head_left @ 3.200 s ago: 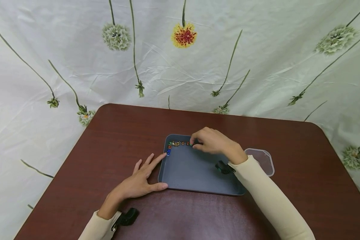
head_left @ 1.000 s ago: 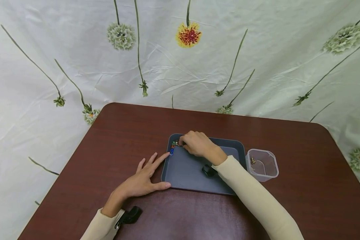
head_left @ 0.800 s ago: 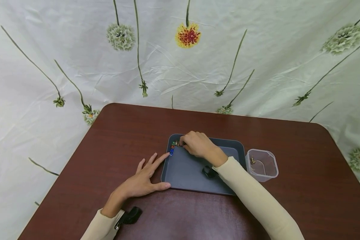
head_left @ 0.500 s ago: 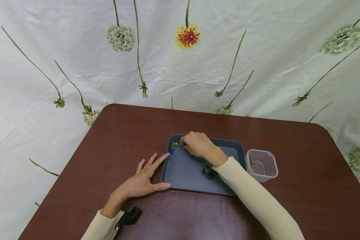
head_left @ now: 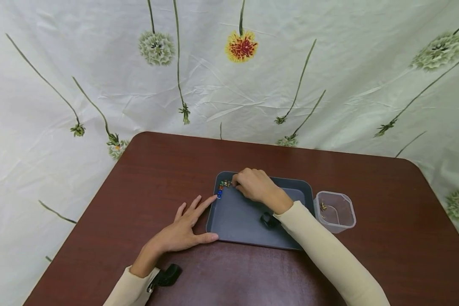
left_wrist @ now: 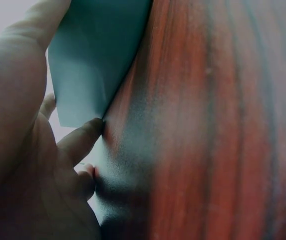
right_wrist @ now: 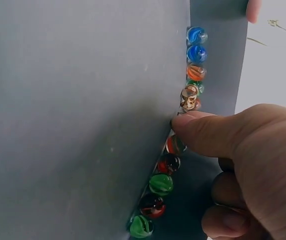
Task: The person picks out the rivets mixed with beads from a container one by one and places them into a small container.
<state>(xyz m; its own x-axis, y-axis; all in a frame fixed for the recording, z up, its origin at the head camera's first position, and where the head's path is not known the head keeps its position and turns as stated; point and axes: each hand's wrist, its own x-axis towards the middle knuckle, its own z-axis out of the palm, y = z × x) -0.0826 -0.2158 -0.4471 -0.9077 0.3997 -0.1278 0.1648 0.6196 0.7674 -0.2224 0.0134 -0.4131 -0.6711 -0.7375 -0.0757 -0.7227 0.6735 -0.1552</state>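
Note:
A grey tray holds a row of glass marbles along its far wall, turning the corner to two blue marbles on the left. Among the marbles sits a gold-and-cream piece. My right hand reaches into that row; its thumb and forefinger pinch at a spot just past the gold-and-cream piece, beside a red marble. What they hold is mostly hidden behind the thumb. My left hand spreads its fingers at the tray's left side, thumb at the near corner and forefinger close to the blue marbles.
A clear plastic box stands right against the tray's right side, with a few small gold pieces in it. Everything rests on a dark red-brown table. Behind it hangs a white cloth printed with flowers.
Since the oldest frame, my right hand has moved left along the far row, uncovering the box. Within the last second it shifts only slightly to the right. The left hand keeps its place.

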